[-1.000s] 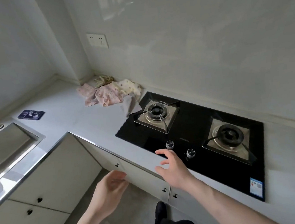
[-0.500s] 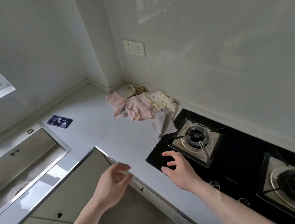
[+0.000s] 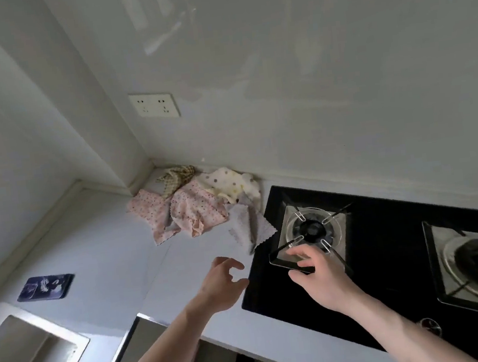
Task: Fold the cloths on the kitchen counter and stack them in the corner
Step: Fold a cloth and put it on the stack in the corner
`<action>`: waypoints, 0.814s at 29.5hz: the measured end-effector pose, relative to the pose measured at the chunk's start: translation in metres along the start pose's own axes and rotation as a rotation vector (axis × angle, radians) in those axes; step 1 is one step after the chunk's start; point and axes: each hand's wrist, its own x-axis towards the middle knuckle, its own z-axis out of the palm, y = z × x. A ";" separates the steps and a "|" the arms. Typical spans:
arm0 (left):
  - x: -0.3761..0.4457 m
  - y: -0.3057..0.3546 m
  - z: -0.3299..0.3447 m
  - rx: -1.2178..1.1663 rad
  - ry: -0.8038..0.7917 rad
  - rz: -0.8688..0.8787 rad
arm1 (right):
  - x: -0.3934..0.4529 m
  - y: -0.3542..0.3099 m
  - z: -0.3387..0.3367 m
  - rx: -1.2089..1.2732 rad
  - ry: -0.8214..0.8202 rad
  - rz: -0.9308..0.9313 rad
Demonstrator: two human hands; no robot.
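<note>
A loose heap of cloths lies in the counter corner by the wall: a pink dotted cloth (image 3: 188, 213), a cream dotted cloth (image 3: 229, 185), a tan checked cloth (image 3: 176, 176) and a grey cloth (image 3: 251, 230) whose edge reaches the hob. My left hand (image 3: 220, 287) hovers over the counter in front of the heap, fingers loosely curled, holding nothing. Over the hob's left corner my right hand (image 3: 320, 275) is spread with relaxed fingers, empty. Both hands are short of the cloths.
A black gas hob (image 3: 389, 253) with two burners fills the counter on the right. At the lower left is a steel sink (image 3: 28, 359), with a dark blue card (image 3: 46, 287) beside it. A wall socket (image 3: 154, 104) sits above the corner.
The view has come closer to the corner. Both hands have moved forward over the counter toward the cloth heap, still empty.
</note>
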 end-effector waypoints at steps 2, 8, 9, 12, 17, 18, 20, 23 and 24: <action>0.032 -0.007 -0.003 0.061 -0.055 0.023 | 0.004 -0.004 0.004 0.016 0.067 0.036; 0.096 -0.023 -0.018 0.338 -0.215 0.101 | 0.013 -0.019 0.034 0.049 0.184 0.120; 0.103 -0.024 -0.021 0.393 -0.242 0.121 | 0.016 -0.022 0.039 0.050 0.198 0.127; 0.119 -0.029 -0.025 0.514 -0.328 0.176 | 0.021 -0.033 0.053 0.055 0.243 0.153; 0.139 -0.036 -0.021 0.655 -0.401 0.257 | 0.018 -0.046 0.067 0.073 0.328 0.187; 0.144 -0.036 -0.020 0.675 -0.414 0.267 | 0.016 -0.047 0.070 0.087 0.355 0.200; 0.151 -0.031 -0.020 0.699 -0.436 0.278 | 0.009 -0.050 0.074 0.118 0.395 0.223; 0.158 -0.023 -0.020 0.696 -0.453 0.306 | -0.002 -0.051 0.080 0.120 0.426 0.264; 0.160 -0.024 -0.020 0.678 -0.448 0.307 | -0.004 -0.052 0.083 0.116 0.436 0.282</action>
